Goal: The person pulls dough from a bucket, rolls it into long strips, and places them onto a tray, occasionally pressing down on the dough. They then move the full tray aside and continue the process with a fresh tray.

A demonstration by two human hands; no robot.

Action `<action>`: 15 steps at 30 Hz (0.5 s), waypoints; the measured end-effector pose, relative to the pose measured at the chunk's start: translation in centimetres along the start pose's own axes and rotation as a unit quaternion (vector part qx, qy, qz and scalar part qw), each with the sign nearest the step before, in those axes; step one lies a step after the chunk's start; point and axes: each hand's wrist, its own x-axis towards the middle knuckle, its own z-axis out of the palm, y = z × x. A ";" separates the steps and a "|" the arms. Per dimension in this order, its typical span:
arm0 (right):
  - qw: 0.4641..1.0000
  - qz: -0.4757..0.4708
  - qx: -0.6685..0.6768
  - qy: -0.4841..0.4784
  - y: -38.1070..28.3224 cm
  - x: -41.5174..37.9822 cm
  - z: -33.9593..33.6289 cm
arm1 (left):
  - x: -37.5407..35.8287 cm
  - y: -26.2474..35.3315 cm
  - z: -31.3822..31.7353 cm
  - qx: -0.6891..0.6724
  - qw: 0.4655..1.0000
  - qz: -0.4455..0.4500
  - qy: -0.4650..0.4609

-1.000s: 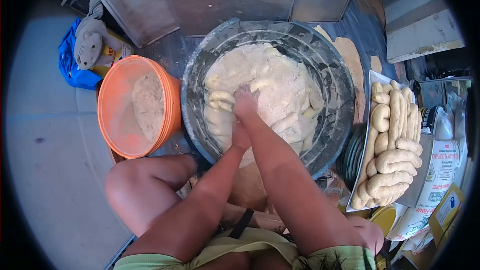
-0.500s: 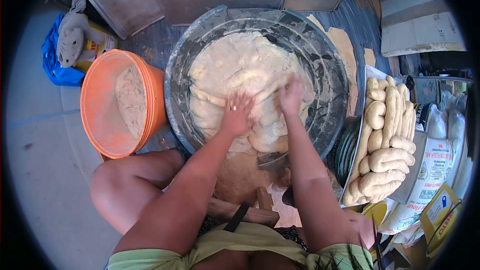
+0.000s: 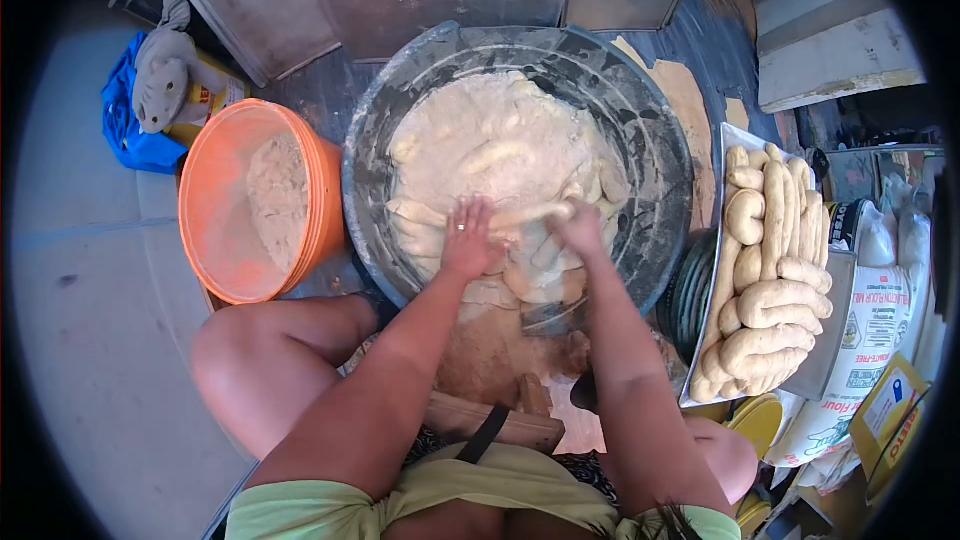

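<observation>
1. Head view: the left hand [image 3: 468, 238] presses flat, fingers spread, on the pale lumpy dough [image 3: 500, 170] in the large grey metal basin [image 3: 660, 180].
2. The right hand [image 3: 578, 230], just beside it, curls its fingers around a dough strand.
3. A round orange plastic bucket [image 3: 225, 240] stands left of the fingers.

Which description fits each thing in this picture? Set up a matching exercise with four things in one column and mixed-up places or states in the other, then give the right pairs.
Things
1. dough
2. orange bucket
3. dough rolls
4. left hand

Descriptions
A. piled on a tray at the right
B. pressed flat on the dough, ring on one finger
C. fills the big grey basin
D. stands left of the basin, flour inside

Pairs: 1-C, 2-D, 3-A, 4-B
</observation>
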 end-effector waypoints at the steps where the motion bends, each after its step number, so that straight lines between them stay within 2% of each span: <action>1: 0.969 0.051 0.228 0.074 -1.8 -0.2 -2.5 | -0.2 -1.0 0.2 0.021 0.998 -0.049 0.022; 2: 0.880 0.100 0.441 0.142 -3.8 -0.5 -5.2 | -0.3 -2.0 0.5 0.040 0.993 -0.099 0.044; 4: 0.723 0.053 0.651 0.225 -2.1 0.5 -7.8 | 0.1 -4.8 0.9 0.003 0.991 -0.134 0.021; 6: 0.650 0.059 0.725 0.221 -2.4 -0.5 -11.1 | 0.3 -5.1 1.3 -0.033 0.986 -0.162 0.000; 7: 0.741 0.056 0.635 0.211 -3.6 -1.4 -12.3 | 0.3 -4.4 0.9 -0.028 0.983 -0.180 -0.011; 8: 0.741 0.051 0.634 0.216 -5.0 -2.3 -13.3 | 0.6 -3.6 0.5 -0.022 0.980 -0.199 -0.019; 9: 0.847 0.056 0.515 0.118 -6.9 -3.3 -14.1 | 0.8 -2.2 -0.4 -0.023 0.981 -0.192 -0.015; 10: 0.923 0.062 0.379 0.019 -8.2 -4.2 -14.4 | 1.0 0.0 -1.8 -0.096 0.983 -0.144 0.066; 11: 0.960 0.016 0.277 -0.034 -8.7 -4.6 -14.5 | 1.4 2.4 -3.4 -0.169 0.970 -0.092 0.146; 12: 0.981 -0.028 0.170 -0.085 -9.2 -5.1 -14.7 | 2.2 5.0 -5.7 -0.168 0.971 -0.079 0.149; 13: 0.981 -0.041 0.145 -0.123 -11.6 -6.4 -15.6 | 3.1 7.8 -8.2 -0.284 0.945 -0.007 0.162; 14: 0.978 -0.053 0.120 -0.162 -14.2 -8.1 -17.1 | 4.1 9.6 -9.8 -0.395 0.901 0.064 0.169; 15: 0.980 -0.048 0.123 -0.151 -15.3 -9.2 -18.1 | 5.1 10.6 -10.5 -0.474 0.852 0.162 0.152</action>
